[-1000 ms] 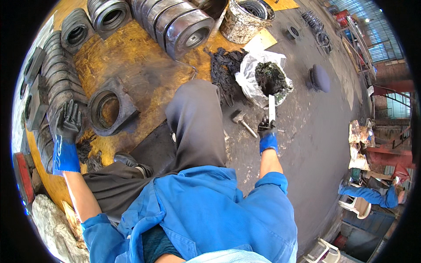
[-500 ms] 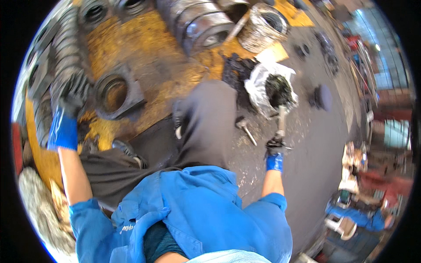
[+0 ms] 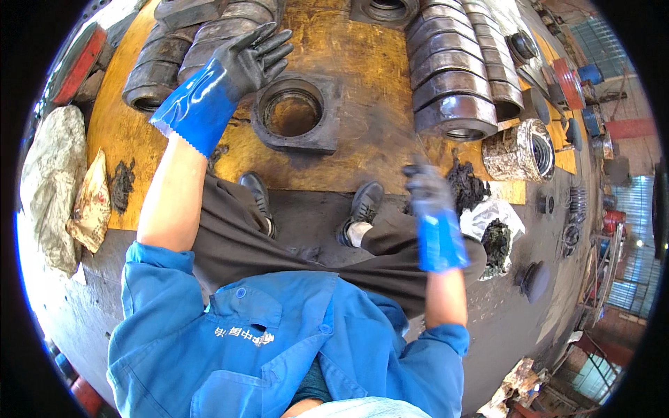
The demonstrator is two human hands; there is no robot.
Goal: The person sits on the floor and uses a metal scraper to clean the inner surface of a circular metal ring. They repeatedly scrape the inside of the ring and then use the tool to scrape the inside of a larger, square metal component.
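My left hand, in a blue glove with a black palm, hangs over the yellow board with its fingers stretched apart and nothing in them. Just below and right of it, a dark square metal block with a round threaded bore lies on the board. My right hand, gloved the same way, is over the board's near edge, above my right knee. Motion smears its fingers, so what they hold, if anything, cannot be made out. Nearby on the right stands a container lined with a white plastic bag, dark grease inside.
Rows of ribbed metal cylinders lie at the far right of the board, with more at the far left. A wrapped ring part and black rags lie right. A grey sack is at left.
My view has swung left. My right hand has left the grease container, where it held a stick-like handle, and moved over the board. My left hand has come off the ribbed cylinders and opened.
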